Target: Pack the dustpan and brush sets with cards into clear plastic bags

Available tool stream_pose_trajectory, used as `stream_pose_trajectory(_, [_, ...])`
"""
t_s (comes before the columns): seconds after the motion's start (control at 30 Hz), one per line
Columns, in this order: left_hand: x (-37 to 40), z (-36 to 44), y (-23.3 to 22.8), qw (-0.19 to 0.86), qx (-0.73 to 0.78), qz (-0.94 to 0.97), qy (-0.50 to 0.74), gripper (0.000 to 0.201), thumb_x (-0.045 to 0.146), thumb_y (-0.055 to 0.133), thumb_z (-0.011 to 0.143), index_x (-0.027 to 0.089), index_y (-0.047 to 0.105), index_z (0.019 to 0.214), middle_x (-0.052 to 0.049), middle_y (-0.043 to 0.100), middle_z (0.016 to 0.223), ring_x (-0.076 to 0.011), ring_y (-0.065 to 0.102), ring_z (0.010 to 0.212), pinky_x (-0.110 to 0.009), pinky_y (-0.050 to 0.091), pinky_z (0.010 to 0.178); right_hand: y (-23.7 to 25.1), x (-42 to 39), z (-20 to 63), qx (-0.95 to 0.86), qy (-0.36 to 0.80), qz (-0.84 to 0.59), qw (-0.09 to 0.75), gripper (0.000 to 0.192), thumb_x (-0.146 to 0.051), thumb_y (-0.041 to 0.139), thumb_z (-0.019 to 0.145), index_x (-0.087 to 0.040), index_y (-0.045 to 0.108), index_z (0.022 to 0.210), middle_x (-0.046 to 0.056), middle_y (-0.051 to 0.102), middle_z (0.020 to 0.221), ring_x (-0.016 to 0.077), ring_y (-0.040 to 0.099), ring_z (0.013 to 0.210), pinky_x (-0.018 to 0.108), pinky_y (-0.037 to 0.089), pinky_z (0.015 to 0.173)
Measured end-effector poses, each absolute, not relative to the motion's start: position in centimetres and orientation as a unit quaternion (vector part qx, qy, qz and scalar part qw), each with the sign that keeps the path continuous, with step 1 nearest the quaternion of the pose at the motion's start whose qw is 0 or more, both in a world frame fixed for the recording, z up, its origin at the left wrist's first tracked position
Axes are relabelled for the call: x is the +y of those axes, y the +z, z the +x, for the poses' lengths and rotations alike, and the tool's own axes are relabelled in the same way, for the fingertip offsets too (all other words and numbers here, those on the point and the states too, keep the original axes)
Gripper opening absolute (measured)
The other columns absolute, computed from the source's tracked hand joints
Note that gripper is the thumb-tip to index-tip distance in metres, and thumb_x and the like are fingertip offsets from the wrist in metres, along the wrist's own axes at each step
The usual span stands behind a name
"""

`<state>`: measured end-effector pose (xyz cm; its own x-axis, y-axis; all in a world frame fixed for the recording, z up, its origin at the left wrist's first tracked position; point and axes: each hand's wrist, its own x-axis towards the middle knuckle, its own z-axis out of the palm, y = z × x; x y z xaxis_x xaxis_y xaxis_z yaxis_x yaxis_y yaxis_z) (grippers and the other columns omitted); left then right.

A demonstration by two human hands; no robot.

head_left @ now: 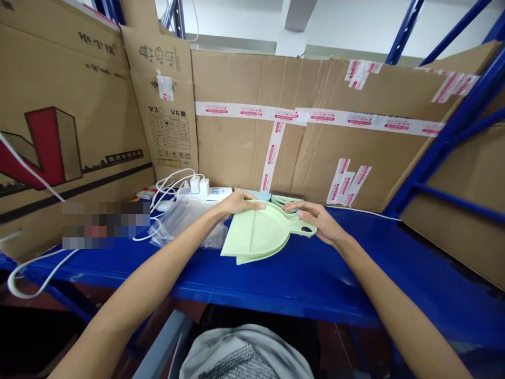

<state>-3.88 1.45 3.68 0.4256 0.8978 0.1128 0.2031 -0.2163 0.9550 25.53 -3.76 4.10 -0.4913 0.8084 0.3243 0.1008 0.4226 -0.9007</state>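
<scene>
Taking the pale green dustpan (262,229) as the clock's centre, the left hand (239,202) is pinching its rim at eleven o'clock. The right hand (321,221) is touching the handle (302,227) at three, fingers partly curled; whether it is pinching, I cannot tell. A second green edge (252,260) is peeking out below, at six. The dustpan is sitting over the middle of the blue desk (315,284). Clear plastic bags (185,218) are lying at nine, white chargers (199,185) are standing at ten, and taped cardboard (236,158) is rising at twelve.
</scene>
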Motion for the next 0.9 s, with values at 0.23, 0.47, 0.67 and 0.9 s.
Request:
stream_pose_trajectory(0.23, [2.3,-4.4,3.4,0.595,0.404,0.595,0.358,0.035,0.041,0.098,0.068,0.013,0.082,0.081,-0.013,0.080,0.081,-0.0214,0.073,0.066,-0.035,0.062,0.065,3.8,-3.7,25.1,-0.734,0.450,-0.223,0.457,0.040,-0.052,0.090,0.080,-0.022,0.078,0.102,0.014,0.077,0.125,0.0230,0.078,0.082,0.040,0.066,0.072])
stream_pose_trajectory(0.47, [5.0,-5.9,3.8,0.498,0.436,0.534,0.525,0.027,0.042,0.067,0.097,0.014,0.070,0.096,-0.012,0.075,0.095,-0.0191,0.074,0.073,-0.029,0.060,0.062,4.1,-2.1,25.4,-0.646,0.340,-0.261,0.632,0.035,-0.046,0.093,0.077,-0.024,0.069,0.091,0.001,0.078,0.088,0.0244,0.080,0.077,0.049,0.069,0.085])
stream_pose_trajectory(0.67, [5.8,-5.9,1.9,0.428,0.504,0.579,0.476,0.031,0.004,0.075,0.071,0.015,0.062,0.098,-0.003,0.064,0.074,-0.0231,0.072,0.069,-0.036,0.062,0.063,3.7,1.9,22.2,-0.668,0.264,-0.327,0.614,0.048,-0.053,0.090,0.077,-0.020,0.074,0.107,0.005,0.080,0.091,0.0280,0.081,0.085,0.048,0.065,0.089])
stream_pose_trajectory(0.9, [4.9,-4.5,1.3,0.454,0.473,0.608,0.448,0.050,-0.003,0.074,0.063,0.014,0.060,0.108,-0.002,0.067,0.076,-0.0257,0.074,0.075,-0.042,0.067,0.069,2.7,3.7,15.1,-0.771,-0.036,-0.432,0.466,0.045,-0.062,0.065,0.097,-0.020,0.079,0.104,0.014,0.078,0.102,0.0323,0.075,0.096,0.045,0.060,0.093])
